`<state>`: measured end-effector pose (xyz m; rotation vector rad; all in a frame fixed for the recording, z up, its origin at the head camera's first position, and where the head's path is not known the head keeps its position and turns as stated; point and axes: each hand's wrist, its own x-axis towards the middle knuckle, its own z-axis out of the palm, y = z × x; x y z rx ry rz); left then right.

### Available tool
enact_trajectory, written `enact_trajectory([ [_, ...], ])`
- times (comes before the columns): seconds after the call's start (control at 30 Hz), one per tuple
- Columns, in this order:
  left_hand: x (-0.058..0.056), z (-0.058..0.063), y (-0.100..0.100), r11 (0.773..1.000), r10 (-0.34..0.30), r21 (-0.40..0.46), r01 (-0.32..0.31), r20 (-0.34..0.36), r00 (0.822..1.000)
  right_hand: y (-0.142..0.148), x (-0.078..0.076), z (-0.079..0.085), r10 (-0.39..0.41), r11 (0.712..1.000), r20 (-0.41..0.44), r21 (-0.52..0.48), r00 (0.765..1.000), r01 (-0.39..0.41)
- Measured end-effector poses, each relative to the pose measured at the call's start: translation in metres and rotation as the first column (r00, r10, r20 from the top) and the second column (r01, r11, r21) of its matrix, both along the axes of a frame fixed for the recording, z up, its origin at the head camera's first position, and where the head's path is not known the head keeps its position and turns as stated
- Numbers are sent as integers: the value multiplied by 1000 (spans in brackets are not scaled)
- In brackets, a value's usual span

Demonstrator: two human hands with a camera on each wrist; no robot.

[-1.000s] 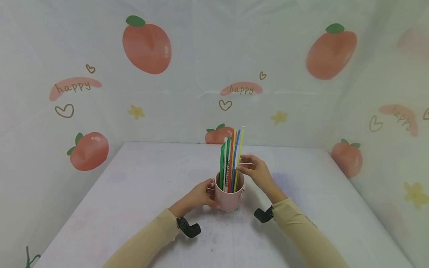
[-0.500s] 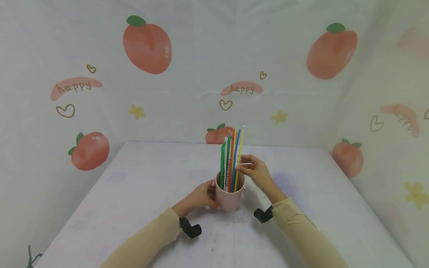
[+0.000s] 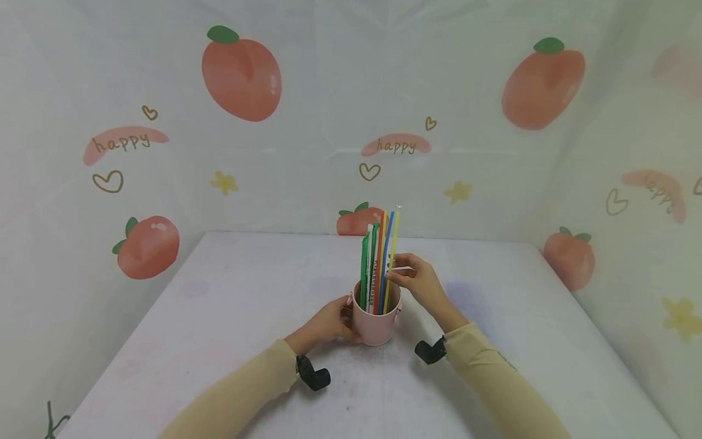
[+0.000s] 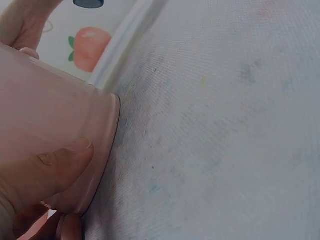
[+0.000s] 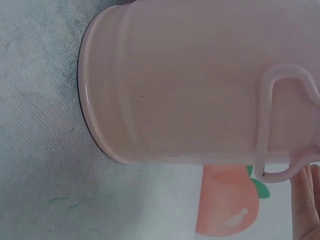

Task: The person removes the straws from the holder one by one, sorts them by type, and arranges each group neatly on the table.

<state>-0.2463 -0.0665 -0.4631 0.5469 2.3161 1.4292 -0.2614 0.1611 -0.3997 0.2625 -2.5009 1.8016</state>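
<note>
A small pink metal bucket (image 3: 374,326) stands upright on the table, holding several long drinking straws (image 3: 378,262), some green and white, others red, blue and yellow. My left hand (image 3: 326,320) grips the bucket's left side; in the left wrist view its thumb (image 4: 65,167) lies along the wall near the base. At the straws' right edge, my right hand (image 3: 418,280) pinches a yellow straw (image 3: 393,244) between thumb and fingers above the rim. In the right wrist view the bucket's pink side handle (image 5: 265,120) shows, with only a bit of a hand at the lower right edge.
The table (image 3: 263,274) has a pale cloth. Behind it hangs a white curtain (image 3: 307,73) printed with peaches, hearts and "happy". A black wrist camera (image 3: 314,373) sits on the left sleeve, another camera (image 3: 430,352) on the right. A dark green string (image 3: 50,421) shows lower left.
My left hand and forearm have shifted very slightly to the right, along with the bucket. My right hand has stayed at the straws with hardly any movement.
</note>
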Motion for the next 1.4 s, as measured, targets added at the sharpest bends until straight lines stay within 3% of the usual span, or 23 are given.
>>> enact_trajectory([
  [0.63,-4,-8,2,1000,10,-24,-10,-18,1000,-1,1,-3,-11,999,-37,-49,999,9],
  [1.1,-2,-5,1,1000,6,-10,-6,-13,1000,0,-1,-2,-24,999,-43,-49,999,22],
  [1.4,-2,-5,1,1000,2,11,-2,-6,1000,1,1,4,0,994,-29,-112,1000,-3],
])
